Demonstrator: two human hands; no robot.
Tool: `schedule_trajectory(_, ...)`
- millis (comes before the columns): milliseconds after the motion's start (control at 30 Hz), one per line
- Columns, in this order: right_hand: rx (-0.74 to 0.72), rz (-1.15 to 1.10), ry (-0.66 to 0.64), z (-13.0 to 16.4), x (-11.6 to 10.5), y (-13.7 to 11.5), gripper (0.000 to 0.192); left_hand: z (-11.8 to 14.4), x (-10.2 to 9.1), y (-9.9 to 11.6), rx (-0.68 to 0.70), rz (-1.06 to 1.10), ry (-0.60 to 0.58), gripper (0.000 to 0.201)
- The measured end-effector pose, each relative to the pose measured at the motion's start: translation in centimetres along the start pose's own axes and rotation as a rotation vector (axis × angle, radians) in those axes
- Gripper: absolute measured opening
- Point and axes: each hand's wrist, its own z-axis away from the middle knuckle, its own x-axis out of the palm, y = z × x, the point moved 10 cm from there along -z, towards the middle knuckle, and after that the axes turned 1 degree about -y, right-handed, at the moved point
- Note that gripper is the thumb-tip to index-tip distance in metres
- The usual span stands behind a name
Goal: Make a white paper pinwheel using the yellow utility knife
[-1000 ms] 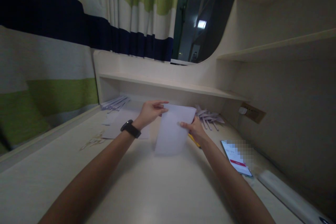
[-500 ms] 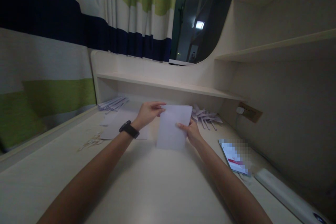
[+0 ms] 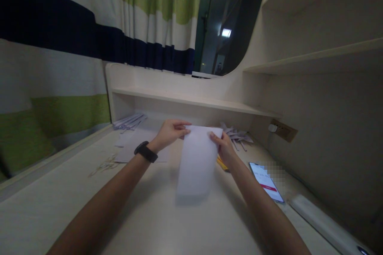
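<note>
Both of my hands hold a white sheet of paper (image 3: 196, 163) above the pale desk (image 3: 167, 223). My left hand (image 3: 170, 132), with a black watch on its wrist, pinches the sheet's top left corner. My right hand (image 3: 223, 147) grips the top right corner. The sheet hangs down toward me, its lower edge near the desk surface. Its shadow falls just below it.
A phone (image 3: 266, 181) with a lit screen lies at the right, a white bar-shaped device (image 3: 323, 223) beside it. Folded paper shapes (image 3: 237, 135) sit at the back right. Flat sheets (image 3: 131, 149) and more folded papers (image 3: 128, 121) lie at the back left. A yellow object (image 3: 222, 164) shows under my right hand.
The sheet has been drawn out longer and hangs lower toward me. My right hand has moved from the sheet's right side up to its top right corner.
</note>
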Motion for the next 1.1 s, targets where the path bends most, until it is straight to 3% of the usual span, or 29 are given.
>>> schedule_trajectory(300, 0.217, -0.012, -0.08, 3.0, 0.4, 0.4, 0.029, 4.2, 0.5, 0.7, -0.108, 0.11, 0.01, 0.047)
schedule_trajectory(433, 0.232, 0.015, -0.042, 4.3, 0.4, 1.4, 0.03, 5.7, 0.2, 0.4, -0.1, 0.026, 0.042, 0.04)
schedule_trajectory(733, 0.324, 0.016, -0.044, 4.9, -0.6, 6.0, 0.031, 7.2, 0.2, -3.7, -0.101, -0.096, 0.085, 0.035)
schedule_trajectory(1100, 0.353, 0.015, -0.042, 5.0, -0.5, 6.7, 0.026, 7.9, 0.1, -6.0, -0.18, 0.084, 0.12, 0.036)
